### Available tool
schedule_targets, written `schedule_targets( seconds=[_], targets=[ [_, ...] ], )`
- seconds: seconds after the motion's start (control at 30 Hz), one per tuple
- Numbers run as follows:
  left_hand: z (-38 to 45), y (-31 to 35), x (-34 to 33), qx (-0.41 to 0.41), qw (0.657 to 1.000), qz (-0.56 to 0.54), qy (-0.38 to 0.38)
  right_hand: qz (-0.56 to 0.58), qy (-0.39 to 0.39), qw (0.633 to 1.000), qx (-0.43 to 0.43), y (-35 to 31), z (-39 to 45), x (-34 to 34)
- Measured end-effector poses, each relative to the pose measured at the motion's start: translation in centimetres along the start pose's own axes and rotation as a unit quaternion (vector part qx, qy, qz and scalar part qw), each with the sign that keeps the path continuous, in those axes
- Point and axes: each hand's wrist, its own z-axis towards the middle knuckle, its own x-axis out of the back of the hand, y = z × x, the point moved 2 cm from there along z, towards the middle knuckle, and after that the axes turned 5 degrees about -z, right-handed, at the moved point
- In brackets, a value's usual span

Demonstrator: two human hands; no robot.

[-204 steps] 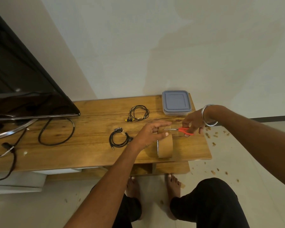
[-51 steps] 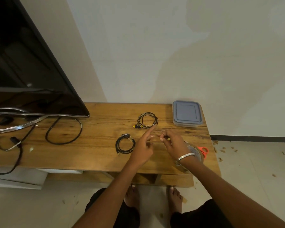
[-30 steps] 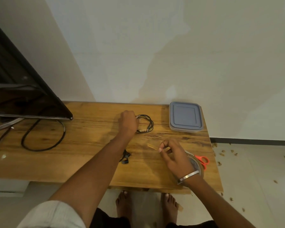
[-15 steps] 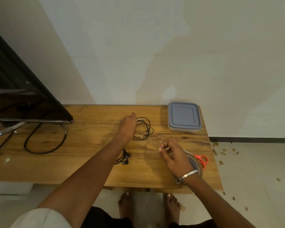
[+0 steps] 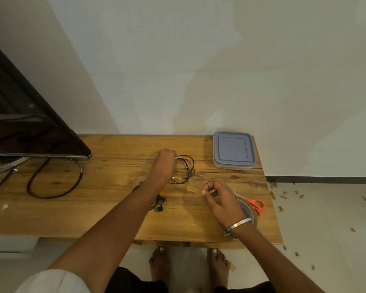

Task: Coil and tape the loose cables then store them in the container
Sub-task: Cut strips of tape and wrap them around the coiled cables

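While the left hand (image 5: 164,166) curls over the left edge of the thin coiled cable (image 5: 185,169), its fingertips are hidden under the knuckles; it looks to be gripping the coil, exact finger spread can't tell. Right hand (image 5: 219,199) has thumb and forefinger pinching one end of a short brown tape strip (image 5: 192,188); the other fingers are loosely curled, and the strip sticks out to the left just above the table (image 5: 114,170).

Thin coil sits on the wood mid-table, near the back edge, well left of the container. Second black coiled cable (image 5: 158,205) lies nearer the front edge, mostly hidden by the left forearm; only its plug ends show.

Tape roll (image 5: 248,211) lies flat under the right wrist, partly covered. Orange-handled scissors (image 5: 256,205) rest just right of it, touching or nearly so. Metal bangle (image 5: 238,225) on the right wrist.

Container (image 5: 232,150) at back right corner, grey-blue lid on, apart from both cables.

TV (image 5: 30,127) on the left end, with a thick black cable (image 5: 55,182) looped on the table below it. Brown scraps (image 5: 283,194) on the floor to the right. Bare feet (image 5: 160,265) under the table edge.
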Motion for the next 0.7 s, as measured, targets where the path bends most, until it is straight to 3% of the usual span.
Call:
schedule_targets(
  seconds=[0.17, 0.3, 0.7],
  targets=[
    [0.1, -0.4, 0.2, -0.022, 0.999, 0.019, 0.031, 0.004, 0.004, 1.000, 0.002, 0.0, 0.0, 0.0],
    [-0.3, -0.2, -0.2, -0.023, 0.999, 0.028, 0.014, 0.006, 0.003, 1.000, 0.001, 0.1, -0.1, 0.0],
    [-3.0, 1.3, 3.0, -0.037, 0.994, -0.024, -0.095, 0.009, -0.016, 1.000, -0.001, -2.6, 0.7, 2.1]
  ],
)
